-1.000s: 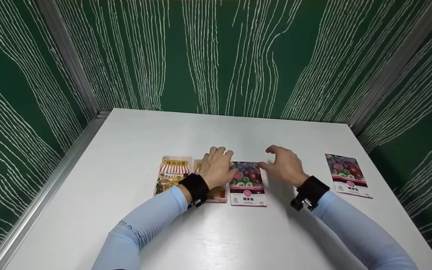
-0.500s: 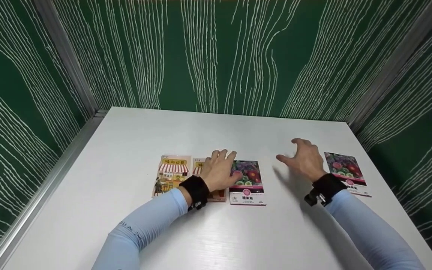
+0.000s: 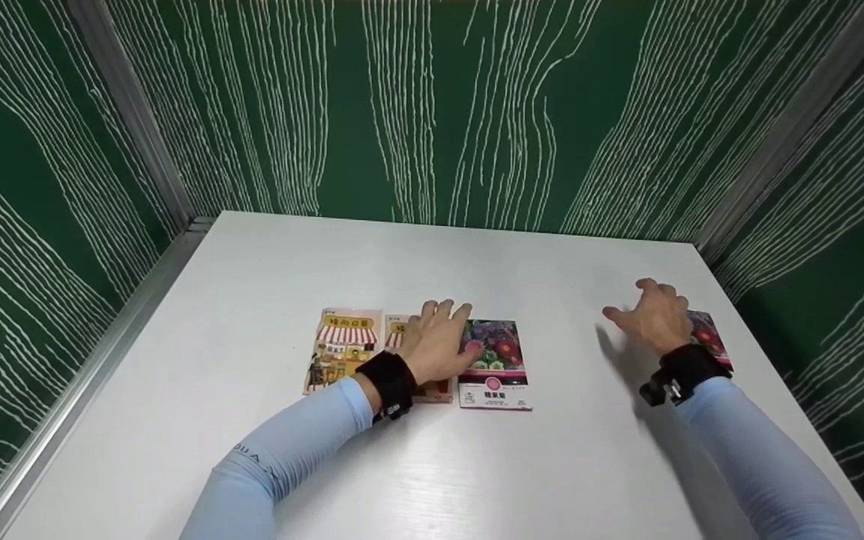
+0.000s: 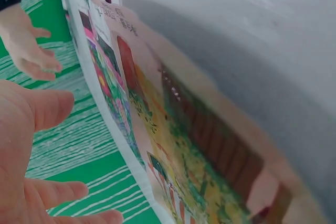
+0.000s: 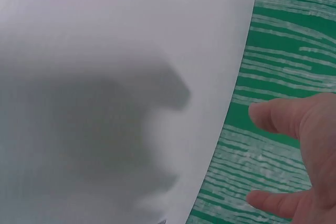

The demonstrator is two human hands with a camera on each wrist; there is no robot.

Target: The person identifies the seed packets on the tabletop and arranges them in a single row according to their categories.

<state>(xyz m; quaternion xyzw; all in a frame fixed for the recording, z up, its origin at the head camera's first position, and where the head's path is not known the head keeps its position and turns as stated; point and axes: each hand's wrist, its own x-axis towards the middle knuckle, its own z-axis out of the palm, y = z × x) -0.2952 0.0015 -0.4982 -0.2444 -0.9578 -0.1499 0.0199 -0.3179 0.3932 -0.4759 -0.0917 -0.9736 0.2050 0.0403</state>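
Observation:
Over the second yellow-and-pink printed seed packet (image 3: 396, 331) is my left hand (image 3: 436, 346), fingers loosely spread, hiding most of it. In the left wrist view the fingers (image 4: 55, 192) look apart from that packet. Its matching packet (image 3: 346, 349), with a striped awning, lies to the left. Directly right of the left hand lies a seed packet with a flower photo (image 3: 493, 367); the thumb overlaps its left edge. My right hand (image 3: 653, 319) hovers at the right with fingers spread, holding nothing. Behind it, partly hidden by hand and wristband, lies another flower packet (image 3: 711, 339).
The white table (image 3: 432, 480) has green walls with pale wavy lines (image 3: 477, 112) at its back and sides. A metal rail (image 3: 94, 382) runs beside its left edge. My right hand's shadow (image 5: 100, 129) falls on the tabletop.
My right hand has moved right, from beside the middle flower packet to in front of the far-right one. The left hand has stayed nearly in place; the packets have not moved.

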